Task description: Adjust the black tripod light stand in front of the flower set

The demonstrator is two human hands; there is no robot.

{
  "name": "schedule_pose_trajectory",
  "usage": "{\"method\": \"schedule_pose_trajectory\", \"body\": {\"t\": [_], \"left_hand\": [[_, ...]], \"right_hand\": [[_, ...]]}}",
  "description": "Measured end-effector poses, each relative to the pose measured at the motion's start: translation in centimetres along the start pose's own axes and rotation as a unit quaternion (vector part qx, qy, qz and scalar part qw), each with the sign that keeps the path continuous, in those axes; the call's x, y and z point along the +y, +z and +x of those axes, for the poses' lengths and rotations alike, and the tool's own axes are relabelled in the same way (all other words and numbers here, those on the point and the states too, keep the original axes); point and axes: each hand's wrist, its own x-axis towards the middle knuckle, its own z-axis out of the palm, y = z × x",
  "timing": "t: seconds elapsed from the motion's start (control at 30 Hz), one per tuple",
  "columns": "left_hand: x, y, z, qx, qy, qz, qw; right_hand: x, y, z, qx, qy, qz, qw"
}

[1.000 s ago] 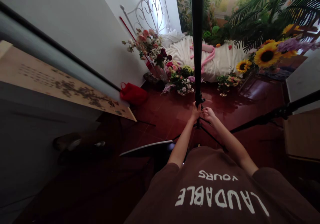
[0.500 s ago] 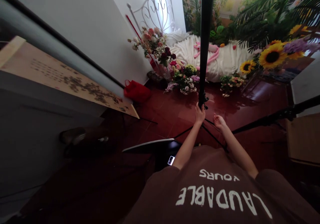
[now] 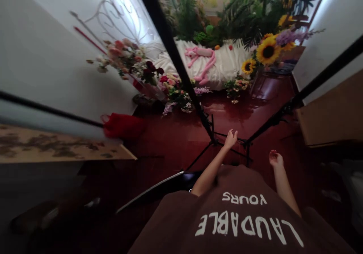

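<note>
My left hand (image 3: pixel 231 139) is in the air between two black stands, fingers partly spread, holding nothing I can see. Nearest to it is the lower part of a black light-stand-like pole (image 3: pixel 181 70), which leans to the upper left with its legs on the floor. To the right of that, a second black stand (image 3: pixel 286 106) slants up towards the right edge. My right hand (image 3: pixel 276 158) hovers lower, palm up, with loosely bent fingers and nothing visible in it. It is apart from both stands.
Artificial flowers (image 3: pixel 178 91), sunflowers (image 3: pixel 268 51) and a white-draped bed (image 3: pixel 227 64) with a pink plush toy (image 3: pixel 201 53) lie ahead. A red bag (image 3: pixel 123 125) and a painted scroll (image 3: pixel 62 144) are left; a cardboard-coloured panel (image 3: pixel 331 110) is right. A dark, pale-edged object (image 3: pixel 170 186) is beside me.
My left hand has let go of the pole, which now leans left instead of upright. My right hand has moved right and nearer to me. The view has also shifted.
</note>
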Motion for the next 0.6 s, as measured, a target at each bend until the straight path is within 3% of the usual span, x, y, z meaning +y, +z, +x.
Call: {"method": "schedule_pose_trajectory", "body": {"t": [0.1, 0.23, 0.33, 0.47, 0.6], "left_hand": [[3.6, 2.2, 1.5, -0.072, 0.113, -0.016, 0.991], [9.3, 5.0, 2.2, -0.136, 0.269, -0.047, 0.952], [13.4, 6.9, 2.1, -0.156, 0.344, -0.067, 0.924], [17.2, 9.1, 2.3, -0.144, 0.375, -0.051, 0.914], [18.1, 10.2, 2.6, -0.158, 0.362, -0.022, 0.918]], "right_hand": [[0.3, -0.9, -0.5, 0.022, 0.021, 0.046, 0.998], [0.6, -0.7, -1.1, 0.028, 0.021, 0.080, 0.996], [-0.4, 0.0, -2.1, -0.015, 0.022, 0.084, 0.996], [-4.2, 2.1, -4.2, -0.152, 0.022, 0.039, 0.987], [-9.2, 5.4, -5.5, -0.247, -0.086, -0.100, 0.960]]}}
